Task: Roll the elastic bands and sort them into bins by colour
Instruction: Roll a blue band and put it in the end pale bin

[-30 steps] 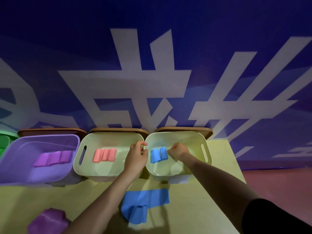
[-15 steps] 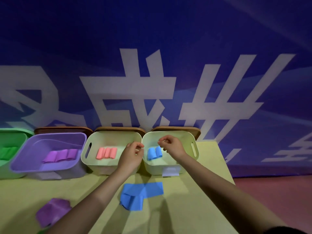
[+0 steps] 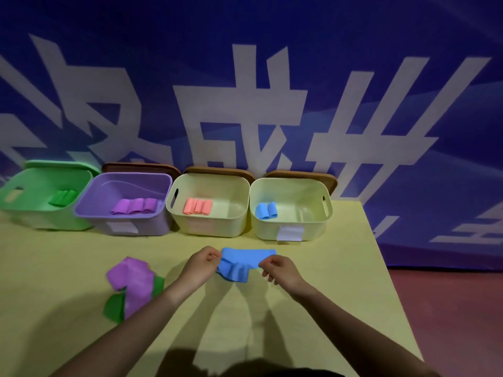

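Desk (image 3: 313, 308): yellow-green, filling the lower frame.
Loose pile: purple band (image 3: 132, 278) over a green band (image 3: 114, 308), lower left.
Left hand (image 3: 200, 265): grip pinched on the left edge of the blue band (image 3: 242, 263).
Right hand (image 3: 280, 269): grip pinched on its right edge; band at frame centre, just above the desk.
Bins, far edge: green bin (image 3: 40, 194), purple bin (image 3: 125, 202), cream bin (image 3: 209, 202) with pink rolls (image 3: 198, 206), cream bin on the right (image 3: 291, 208) with two blue rolls (image 3: 266, 210).

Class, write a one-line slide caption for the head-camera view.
Both hands, left and right, pinch an unrolled blue band before four bins holding rolled bands.
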`<act>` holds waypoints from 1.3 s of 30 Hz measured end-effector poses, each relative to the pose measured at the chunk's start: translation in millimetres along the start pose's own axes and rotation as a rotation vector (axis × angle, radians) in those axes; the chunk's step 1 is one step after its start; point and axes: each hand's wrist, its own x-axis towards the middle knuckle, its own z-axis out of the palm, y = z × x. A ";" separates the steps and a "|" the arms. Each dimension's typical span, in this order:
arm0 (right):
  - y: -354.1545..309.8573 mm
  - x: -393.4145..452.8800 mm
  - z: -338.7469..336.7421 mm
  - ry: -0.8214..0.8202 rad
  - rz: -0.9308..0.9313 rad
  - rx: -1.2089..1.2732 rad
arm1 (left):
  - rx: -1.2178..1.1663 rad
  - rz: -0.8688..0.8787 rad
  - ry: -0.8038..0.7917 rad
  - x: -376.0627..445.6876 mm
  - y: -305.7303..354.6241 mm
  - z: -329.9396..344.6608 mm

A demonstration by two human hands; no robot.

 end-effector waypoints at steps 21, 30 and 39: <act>16.3 62.9 79.1 0.066 0.123 -0.452 | 0.024 -0.269 -0.226 60.9 -53.1 8.6; 22.2 74.8 81.5 0.031 0.097 -0.605 | -0.080 -0.288 -0.223 67.7 -51.1 6.4; -76.0 57.2 95.4 -0.023 -0.126 -0.019 | -0.571 -0.239 -0.030 45.2 -23.3 -33.0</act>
